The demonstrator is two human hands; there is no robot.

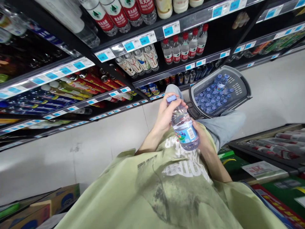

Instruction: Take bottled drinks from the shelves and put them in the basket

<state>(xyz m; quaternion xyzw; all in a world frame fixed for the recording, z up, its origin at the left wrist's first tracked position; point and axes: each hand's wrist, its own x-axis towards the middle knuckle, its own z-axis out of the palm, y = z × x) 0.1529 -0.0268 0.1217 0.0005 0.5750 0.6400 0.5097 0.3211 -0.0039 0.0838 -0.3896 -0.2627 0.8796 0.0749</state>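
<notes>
I hold a clear water bottle [184,127] with a blue cap and a colourful label in front of my green T-shirt. My left hand [166,114] wraps round its neck and upper part, fingers closed just below the cap. My right hand [200,133] cups the bottom end from below, fingers closed on it. The bottle lies tilted, cap pointing away from me towards the shelves.
A grey shopping basket [240,86] full of several blue-capped bottles stands on the pale floor beyond my knee. Shelves of bottled drinks [133,60] with blue price tags run along the left and top. Another low shelf [274,149] is at right; cardboard boxes [57,200] lie at bottom left.
</notes>
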